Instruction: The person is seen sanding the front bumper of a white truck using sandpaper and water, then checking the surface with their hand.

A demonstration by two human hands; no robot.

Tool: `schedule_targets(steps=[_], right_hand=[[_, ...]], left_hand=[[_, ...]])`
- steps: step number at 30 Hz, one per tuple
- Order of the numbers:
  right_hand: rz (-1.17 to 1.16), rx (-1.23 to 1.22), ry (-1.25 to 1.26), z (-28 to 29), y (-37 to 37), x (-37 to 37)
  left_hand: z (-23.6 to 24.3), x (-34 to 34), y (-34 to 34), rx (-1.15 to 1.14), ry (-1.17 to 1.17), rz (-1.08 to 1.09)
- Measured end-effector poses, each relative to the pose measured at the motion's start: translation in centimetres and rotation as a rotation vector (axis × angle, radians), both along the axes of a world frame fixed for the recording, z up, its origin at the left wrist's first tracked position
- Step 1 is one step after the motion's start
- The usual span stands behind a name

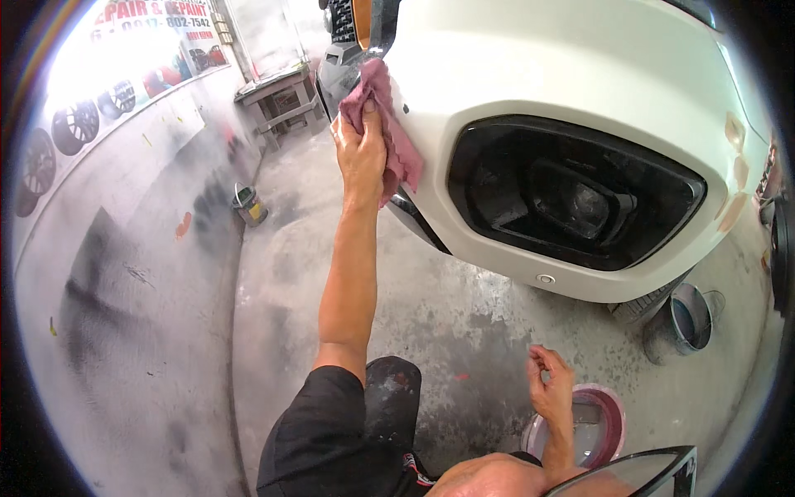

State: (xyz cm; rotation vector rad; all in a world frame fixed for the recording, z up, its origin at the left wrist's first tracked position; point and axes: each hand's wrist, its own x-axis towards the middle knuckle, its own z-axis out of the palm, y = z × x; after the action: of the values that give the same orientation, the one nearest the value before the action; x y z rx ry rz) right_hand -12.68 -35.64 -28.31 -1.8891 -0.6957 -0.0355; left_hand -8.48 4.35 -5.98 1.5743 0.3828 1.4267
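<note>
The person is stretching the left hand (361, 157) far forward and is gripping a pinkish-red cloth (401, 153) against the front corner of a white car (489, 66), just where the pale bodywork is meeting the dark trim (338, 74). The thumb is lying along the cloth and the fingers are clamping folds of it, though their tips are partly hiding from me, while the loose end is hanging down beside the wrist. To the right of that, a large black lamp housing (513, 170) is filling the rounded recess in the panel, and brownish patches (734, 170) are showing farther round the body. The right hand (553, 388) is hovering low, its fingers bending loosely and standing a little apart from the thumb; just below and beside it a pink-rimmed tub (614, 414) is holding greyish liquid. A dark bucket (661, 335) is standing on the stained concrete floor (290, 282) near the car's tyre (650, 305). Over on the left, a small pail (251, 214) is sitting beside the smudged wall (157, 224), and a wooden stand (269, 84) is standing behind it. One dark-clad knee (393, 389) is jutting out beneath the outstretched arm.
</note>
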Motion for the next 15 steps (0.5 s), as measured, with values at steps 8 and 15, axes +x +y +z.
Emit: schedule_targets(steps=[8,15], right_hand=[[-0.002,-0.031,0.021,0.5,0.7,-0.4],[0.012,-0.017,0.011,0.9,1.3,-0.4]], left_hand=[[0.0,-1.2,0.4,0.178,0.054,-0.081],[-0.8,-1.0,2.9,0.277,0.169,-0.148]])
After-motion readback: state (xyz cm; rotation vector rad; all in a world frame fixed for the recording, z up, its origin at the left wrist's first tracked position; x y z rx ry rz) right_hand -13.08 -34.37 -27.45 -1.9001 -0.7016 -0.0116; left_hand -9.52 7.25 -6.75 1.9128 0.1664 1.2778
